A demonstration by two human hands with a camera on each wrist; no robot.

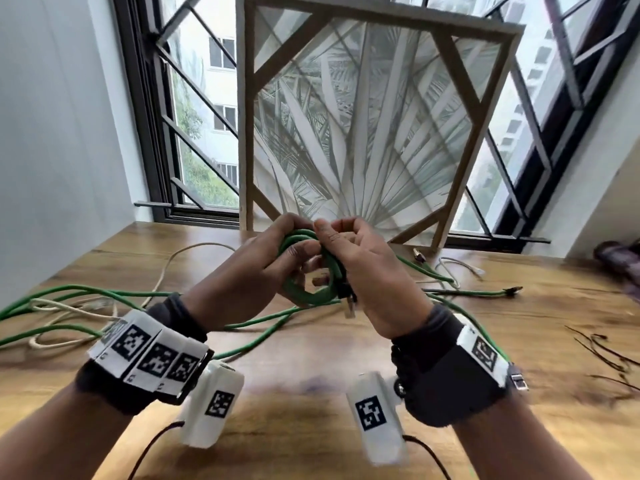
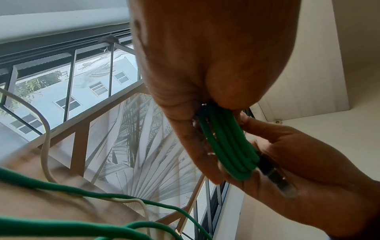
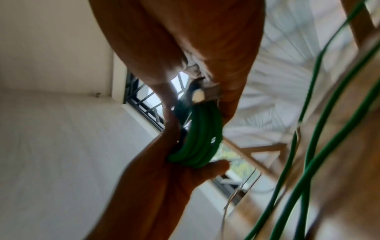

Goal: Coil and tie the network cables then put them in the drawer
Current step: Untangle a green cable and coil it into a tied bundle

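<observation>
**Coil in hand, drawer nowhere in sight**

Head view: we hold a small green coil (image 1: 304, 268) up above the wooden surface (image 1: 311, 355), both hands together on it. Our left hand (image 1: 256, 268) curls round the loops on the near-left side, and our right hand (image 1: 367, 271) pinches the loops at the top, with a plug end (image 1: 349, 304) hanging down beside the palm. We judge the coiling of this one cable close to done, but we see no tie on it yet. Loose green cables (image 1: 86, 292) and a cream cable (image 1: 69, 308) lie sprawled over the left of the surface, more cable ends lie on the right near the propped framed panel (image 1: 363, 109), and thin dark strands (image 1: 602, 351), perhaps ties, lie at the far right. So most of the task is left: tying, coiling the others, stowing. No drawer or other container shows, so we cannot speak of contents.

Left wrist view: our left hand (image 2: 205, 65) clamps several green loops (image 2: 228, 142) side by side, while our right hand (image 2: 298, 170) supports them from below with the dark plug (image 2: 273, 175) against its palm.

Right wrist view: blurred, yet the coil (image 3: 201, 138) shows gripped between our right hand (image 3: 185, 40) above and our left hand (image 3: 164, 178) below. Slack green cables (image 3: 308, 138) trail at the right.
</observation>
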